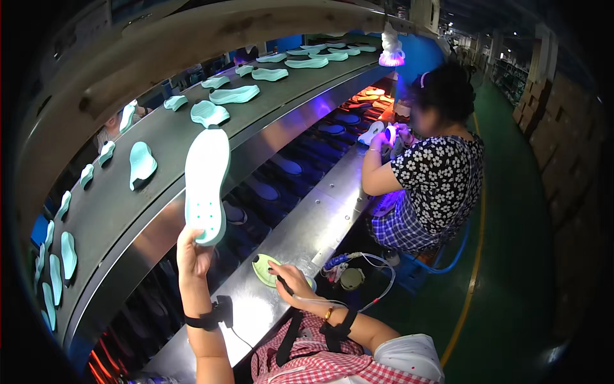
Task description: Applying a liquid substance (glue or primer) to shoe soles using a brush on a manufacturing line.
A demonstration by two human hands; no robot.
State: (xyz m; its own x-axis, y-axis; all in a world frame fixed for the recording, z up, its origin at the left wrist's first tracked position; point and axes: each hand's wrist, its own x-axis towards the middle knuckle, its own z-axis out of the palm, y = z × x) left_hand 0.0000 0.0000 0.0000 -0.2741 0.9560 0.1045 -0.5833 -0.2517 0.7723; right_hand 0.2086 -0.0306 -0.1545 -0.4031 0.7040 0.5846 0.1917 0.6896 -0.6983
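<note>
Well, from where I stand, the left hand (pixel 194 256) is clamped on the lower end of a pale mint shoe sole (pixel 206 173), holding it upright in front of the dark conveyor belt (pixel 105 217). To its right, the right hand (pixel 295 281) has its fingers closed around a dark slim tool (pixel 284 285), over a yellow-green dish (pixel 261 271) on the metal bench (pixel 326 205); the hand hides part of that dish. More mint soles (pixel 235 95) lie along the belt, far and left. Farther off to the right, a co-worker (pixel 441 169) in a floral top sits beside the bench, hands in purple light.
</note>
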